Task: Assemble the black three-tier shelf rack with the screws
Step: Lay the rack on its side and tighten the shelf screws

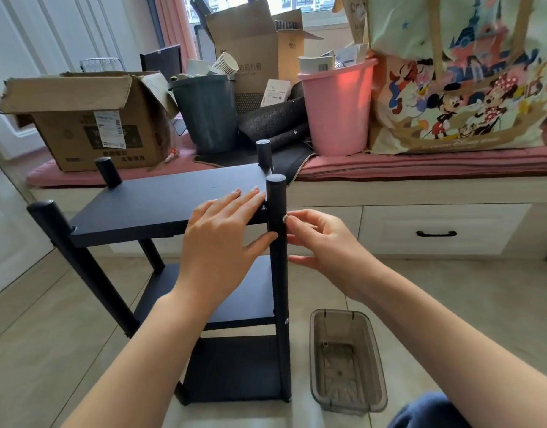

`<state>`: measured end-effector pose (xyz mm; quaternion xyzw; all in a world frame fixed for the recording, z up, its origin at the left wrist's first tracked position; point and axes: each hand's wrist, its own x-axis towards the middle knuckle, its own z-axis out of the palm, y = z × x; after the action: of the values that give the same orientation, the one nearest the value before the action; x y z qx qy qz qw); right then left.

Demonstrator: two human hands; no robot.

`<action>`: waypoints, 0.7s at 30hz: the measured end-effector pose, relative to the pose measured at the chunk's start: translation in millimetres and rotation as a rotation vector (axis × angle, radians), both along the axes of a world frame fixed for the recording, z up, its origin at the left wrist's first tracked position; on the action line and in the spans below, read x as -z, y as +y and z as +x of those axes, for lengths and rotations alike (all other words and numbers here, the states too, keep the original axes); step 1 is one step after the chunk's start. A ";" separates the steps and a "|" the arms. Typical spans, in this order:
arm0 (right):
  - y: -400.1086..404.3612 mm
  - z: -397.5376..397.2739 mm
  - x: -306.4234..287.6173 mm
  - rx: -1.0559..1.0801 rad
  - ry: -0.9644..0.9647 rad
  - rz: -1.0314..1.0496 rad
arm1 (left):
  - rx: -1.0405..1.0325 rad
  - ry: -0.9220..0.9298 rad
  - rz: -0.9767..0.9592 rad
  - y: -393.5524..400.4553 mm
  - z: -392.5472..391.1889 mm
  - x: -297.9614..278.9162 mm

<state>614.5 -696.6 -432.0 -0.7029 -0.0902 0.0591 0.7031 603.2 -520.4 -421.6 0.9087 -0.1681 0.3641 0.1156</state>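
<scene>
Three black shelf boards are mounted in the shelf rack (173, 208), which stands upright on the tiled floor (451, 304). Four round posts rise above the top board; the near-right post (277, 242) serves as the landmark. Two screws are visible on that post: an upper screw (285, 218) at top-board level and a lower screw (287, 320) at middle-board level. Left of the post, the left hand (222, 239) lies flat on the top board, fingers straight, thumb touching the post. Right of the post, the right hand (324, 242) pinches the upper screw with its fingertips. Below and right of the post, one clear plastic tray (346, 362) sits on the floor, holding a few small parts.
</scene>
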 end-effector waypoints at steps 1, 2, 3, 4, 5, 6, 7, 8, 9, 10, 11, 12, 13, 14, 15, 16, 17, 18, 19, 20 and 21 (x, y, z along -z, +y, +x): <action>1.1 -0.1 -0.4 -0.023 0.021 0.020 | 0.006 -0.002 0.012 1.5 0.1 -0.3; 2.3 0.0 -0.8 -0.037 0.031 0.035 | 0.007 -0.013 0.024 2.7 0.6 -0.2; 2.9 0.2 -1.0 -0.043 0.032 0.043 | 0.004 -0.034 0.036 3.6 1.6 0.3; 3.1 0.2 -1.3 -0.044 0.026 0.041 | -0.002 -0.062 0.048 4.3 3.2 0.7; 2.8 0.3 -1.5 -0.045 0.018 0.035 | -0.009 -0.097 0.060 5.1 5.7 0.8; 2.2 0.0 -1.6 -0.048 0.009 0.024 | -0.015 -0.137 0.072 6.0 8.5 0.8; 1.1 -0.4 -1.4 -0.054 -0.001 0.009 | -0.020 -0.181 0.083 7.1 12.1 0.5; -0.2 -1.1 -1.0 -0.062 -0.013 -0.008 | -0.023 -0.227 0.095 8.0 16.1 0.3; -1.0 -2.0 -0.5 -0.072 -0.028 -0.030 | -0.029 -0.272 0.108 8.8 19.6 0.5; -1.8 -3.4 0.0 -0.079 -0.048 -0.057 | -0.037 -0.314 0.116 9.2 22.5 1.3; -2.4 -4.5 0.4 -0.081 -0.075 -0.087 | -0.042 -0.347 0.114 8.8 24.4 3.1; -2.7 -5.2 0.4 -0.077 -0.103 -0.116 | -0.045 -0.367 0.102 7.9 25.2 5.3; -2.9 -5.8 0.1 -0.070 -0.129 -0.140 | -0.045 -0.373 0.087 6.5 25.4 7.5; -2.6 -6.3 -0.5 -0.062 -0.150 -0.156 | -0.046 -0.371 0.072 5.6 25.2 9.1; -2.1 -6.7 -1.2 -0.055 -0.165 -0.167 | -0.045 -0.366 0.061 5.0 24.7 10.0; -1.5 -7.1 -1.9 -0.049 -0.177 -0.174 | -0.045 -0.360 0.054 4.8 23.7 10.0; -0.7 -7.5 -2.5 -0.043 -0.186 -0.180 | -0.047 -0.352 0.053 4.6 22.3 9.7; 0.1 -7.9 -2.7 -0.037 -0.192 -0.183 | -0.047 -0.346 0.054 4.6 20.5 9.0; 0.7 -8.0 -2.9 -0.035 -0.195 -0.183 | -0.043 -0.340 0.050 4.8 17.8 8.6; 0.6 -8.1 -2.7 -0.035 -0.193 -0.177 | -0.033 -0.335 0.035 4.8 13.7 9.2; 0.4 -8.0 -2.7 -0.038 -0.186 -0.167 | -0.013 -0.326 0.001 4.6 8.2 10.5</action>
<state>606.6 -696.2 -429.3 -0.7595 -0.1630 0.0143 0.6296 611.4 -515.9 -432.1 0.8387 -0.1788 0.5074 0.0841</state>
